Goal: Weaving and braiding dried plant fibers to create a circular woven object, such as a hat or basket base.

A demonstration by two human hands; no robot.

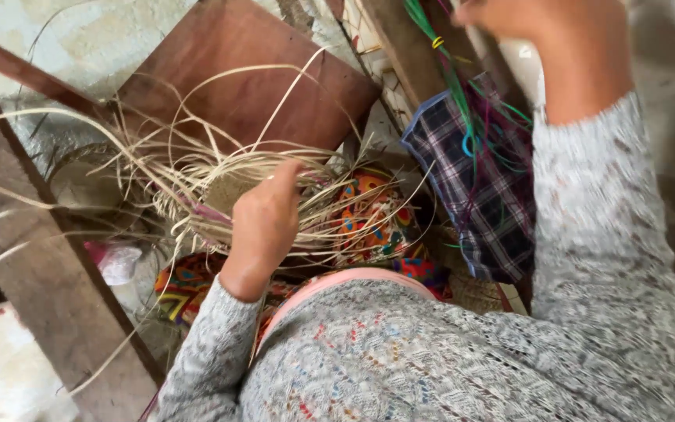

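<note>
The left hand [263, 223] is seen from the back, fingers curled in around a bundle of pale straw strips [197, 176]; the grip is closed on the strips near the middle of the view. The strips fan out to the left and upward, and 1 long strip arcs over a brown wooden board [244, 78] lying behind the bundle. Under the bundle, a partly woven straw piece [224, 191] is visible — its exact shape cannot be told.

The right hand [537, 16] is raised at the top edge, partly cut off and blurred. It is closed on a bunch of coloured strands [462, 109] — green, blue and purple — which hang down from it; a yellow band is seen near the top of the bunch. The strands fall over a dark plaid cloth [486, 203], just right of the straw.

A bright patterned fabric [373, 219] lies below the straw, on the lap. Both arms are covered by grey knitted sleeves [611, 258].
</note>
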